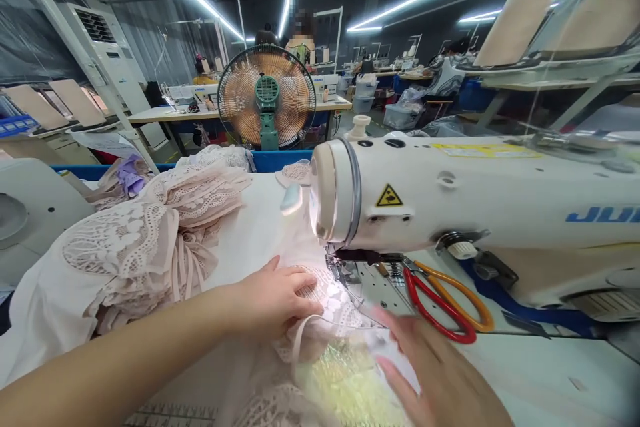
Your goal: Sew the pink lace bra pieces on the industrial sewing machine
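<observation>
My left hand (pixel 275 297) lies flat on a pale pink lace piece (pixel 333 293), its fingers spread, just left of the needle area of a white sewing machine (pixel 480 193). The lace reaches under the presser foot (pixel 336 267). My right hand (pixel 430 363), slightly blurred, is open at the lower right, fingers and thumb apart. Between the hands is a shiny, yellowish, see-through bundle (pixel 347 380) that I cannot identify. A thin white strip (pixel 299 340) curves from the lace over its left side. More lace (pixel 280 407) shows at the bottom edge.
Scissors with red and orange handles (pixel 443 303) lie on the machine bed. Stacked lace pieces (pixel 130 240) pile up at left, beside another machine (pixel 35 220). A green fan (pixel 267 97) stands beyond the table. Farther back are worktables, machines, plastic bins (pixel 400 117) and people.
</observation>
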Demonstrator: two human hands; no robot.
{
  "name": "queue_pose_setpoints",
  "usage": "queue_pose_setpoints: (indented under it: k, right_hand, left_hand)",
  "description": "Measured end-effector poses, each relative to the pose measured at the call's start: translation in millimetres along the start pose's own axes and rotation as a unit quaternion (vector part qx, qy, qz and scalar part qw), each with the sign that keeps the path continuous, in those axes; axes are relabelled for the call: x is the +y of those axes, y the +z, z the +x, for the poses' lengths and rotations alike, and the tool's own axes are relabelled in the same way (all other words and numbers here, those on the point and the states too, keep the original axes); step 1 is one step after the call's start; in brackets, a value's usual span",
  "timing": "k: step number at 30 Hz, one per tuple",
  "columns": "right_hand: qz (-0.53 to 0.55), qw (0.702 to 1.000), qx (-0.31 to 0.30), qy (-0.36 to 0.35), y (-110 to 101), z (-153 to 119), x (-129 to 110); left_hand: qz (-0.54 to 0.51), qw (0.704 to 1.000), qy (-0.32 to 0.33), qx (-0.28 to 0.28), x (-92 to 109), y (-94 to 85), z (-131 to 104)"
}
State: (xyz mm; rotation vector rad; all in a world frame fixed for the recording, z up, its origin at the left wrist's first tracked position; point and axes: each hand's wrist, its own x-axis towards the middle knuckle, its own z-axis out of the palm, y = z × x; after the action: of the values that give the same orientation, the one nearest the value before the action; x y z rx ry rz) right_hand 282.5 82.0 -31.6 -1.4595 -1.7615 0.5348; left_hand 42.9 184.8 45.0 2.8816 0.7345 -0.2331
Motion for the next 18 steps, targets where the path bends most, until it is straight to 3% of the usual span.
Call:
queue_pose_setpoints:
  k: [2, 4, 7, 9, 11, 14, 18]
  right_hand:
    - [-0.193, 0.971, -0.014, -0.139, -13.3, 19.7, 10.9]
    - [-0.276, 0.937, -0.053, -0.210, -14.4, 33.0, 11.5]
    - [-0.245, 0.933, -0.087, -0.247, -5.3, 36.8, 3.1]
    - [-0.195, 0.933, -0.066, -0.295, 1.1, 31.4, 0.0]
    - [-0.168, 0.926, -0.031, -0.336, 6.1, 23.6, 1.9]
    - [-0.160, 0.928, 0.003, -0.335, 12.1, 13.0, 9.6]
    - [-0.149, 0.945, -0.020, -0.291, 16.6, 7.6, 11.0]
  left_hand:
    - [0.008, 1.000, 0.021, 0.003, 3.7, -1.5, -0.2]
    - [0.016, 0.999, 0.047, 0.005, 8.2, -1.7, 1.0]
    - [0.013, 0.994, 0.104, 0.019, 16.6, 2.0, 3.4]
    - [0.000, 0.992, 0.121, 0.025, 25.3, 7.5, 4.4]
    - [0.000, 0.995, 0.092, 0.038, 35.8, 15.3, 4.6]
    - [0.040, 0.993, 0.041, 0.099, 47.8, 29.9, 4.9]
    - [0.112, 0.971, 0.076, 0.199, 43.6, 45.0, 7.6]
